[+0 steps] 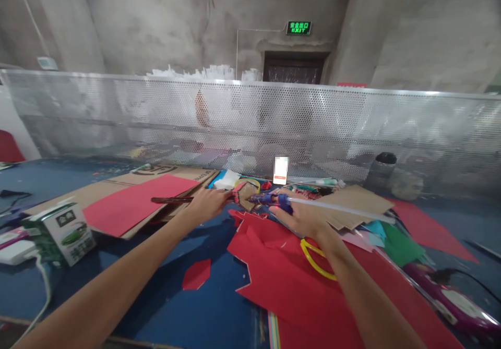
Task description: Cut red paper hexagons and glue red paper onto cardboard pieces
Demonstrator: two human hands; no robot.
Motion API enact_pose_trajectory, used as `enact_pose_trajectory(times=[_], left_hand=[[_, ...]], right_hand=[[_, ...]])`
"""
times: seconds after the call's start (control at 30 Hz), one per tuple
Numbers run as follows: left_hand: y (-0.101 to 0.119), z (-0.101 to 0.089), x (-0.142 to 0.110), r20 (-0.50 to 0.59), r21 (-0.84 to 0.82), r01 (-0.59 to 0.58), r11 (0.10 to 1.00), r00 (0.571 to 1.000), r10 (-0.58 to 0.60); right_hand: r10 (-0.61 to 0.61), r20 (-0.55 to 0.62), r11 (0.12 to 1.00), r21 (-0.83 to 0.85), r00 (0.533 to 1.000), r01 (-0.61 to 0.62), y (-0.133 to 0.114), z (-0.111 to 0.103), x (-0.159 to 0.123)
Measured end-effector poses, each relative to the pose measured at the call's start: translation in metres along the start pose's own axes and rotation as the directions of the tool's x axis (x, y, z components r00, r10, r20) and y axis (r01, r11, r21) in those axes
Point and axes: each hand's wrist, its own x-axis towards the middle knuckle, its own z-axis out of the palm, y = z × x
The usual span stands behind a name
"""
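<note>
In my left hand (209, 204) is a dark brown stick (170, 200) that points out to the left. At its right end is a small cardboard piece (246, 194) with red edges. My right hand (301, 214) is wrapped round a blue glue gun (270, 199), whose nozzle points left at the cardboard piece. A long clear glue stick (344, 209) runs out of the gun's back to the right. Below lie red paper sheets (282, 255) and yellow-handled scissors (313, 265), partly hidden by my right forearm.
Red paper (136, 203) lies on flat cardboard (109, 184) at left, near a green-and-white box (66, 234). A lit phone (281, 170) stands before the perforated metal screen (176, 109). Brown cardboard (348, 203) and a dark bottle (381, 171) are at right.
</note>
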Motion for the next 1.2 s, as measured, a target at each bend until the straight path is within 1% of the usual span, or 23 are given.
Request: enact_pose_trajectory(times=[0.1, 0.2, 0.33, 0.5, 0.7, 0.77, 0.87, 0.97, 1.07, 1.13, 1.2], left_hand=[[-0.0004, -0.0005, -0.0001, 0.004, -0.015, -0.012, 1.0, 1.0, 0.012], [-0.0004, -0.0007, -0.0001, 0.011, -0.031, -0.013, 0.999, 1.0, 0.013], [-0.0003, -0.0006, -0.0002, 0.024, -0.052, 0.021, 0.998, 1.0, -0.02], [-0.0008, 0.001, -0.0004, 0.016, -0.034, 0.0, 0.999, 1.0, 0.0], [0.0002, 0.0014, -0.0008, 0.001, -0.032, -0.02, 0.999, 1.0, 0.02], [-0.0003, 0.0009, -0.0011, 0.004, -0.035, -0.018, 0.999, 1.0, 0.018], [-0.0025, 0.0006, -0.0012, -0.004, -0.027, -0.012, 1.0, 1.0, 0.012], [-0.0051, 0.0017, -0.0007, -0.011, -0.021, -0.006, 1.0, 1.0, 0.006], [-0.0066, 0.0035, -0.0003, -0.01, -0.027, 0.002, 1.0, 1.0, -0.002], [-0.0067, 0.0045, -0.0003, -0.018, -0.029, 0.007, 1.0, 1.0, -0.008], [-0.0065, 0.0055, -0.0004, -0.021, -0.019, 0.007, 1.0, 1.0, -0.008]], right_hand=[[-0.042, -0.082, 0.997, 0.059, 0.996, 0.047, 0.002, 0.0001, 0.0], [-0.021, -0.116, 0.999, 0.043, 0.993, 0.026, 0.0035, 0.0014, 0.0005], [0.028, -0.106, 1.0, -0.008, 0.994, -0.029, 0.0049, 0.0032, 0.0015], [0.097, -0.101, 0.99, -0.093, 0.99, -0.107, 0.0042, 0.0046, 0.0037], [0.1, -0.134, 0.981, -0.153, 0.986, -0.121, 0.0001, 0.007, 0.0048], [0.111, -0.123, 0.979, -0.159, 0.986, -0.13, 0.0011, 0.0081, 0.0038], [0.091, -0.029, 0.985, -0.145, 0.995, -0.095, 0.0038, 0.0091, 0.0018], [0.039, 0.056, 0.992, -0.119, 0.998, -0.032, 0.0042, 0.0083, 0.0007], [-0.03, 0.041, 0.998, -0.053, 0.999, 0.032, 0.0021, 0.0058, 0.0011], [-0.063, -0.006, 0.998, -0.001, 0.998, 0.063, 0.0012, 0.004, 0.0017], [-0.065, -0.059, 0.997, 0.029, 0.996, 0.066, 0.0018, 0.003, 0.0019]])
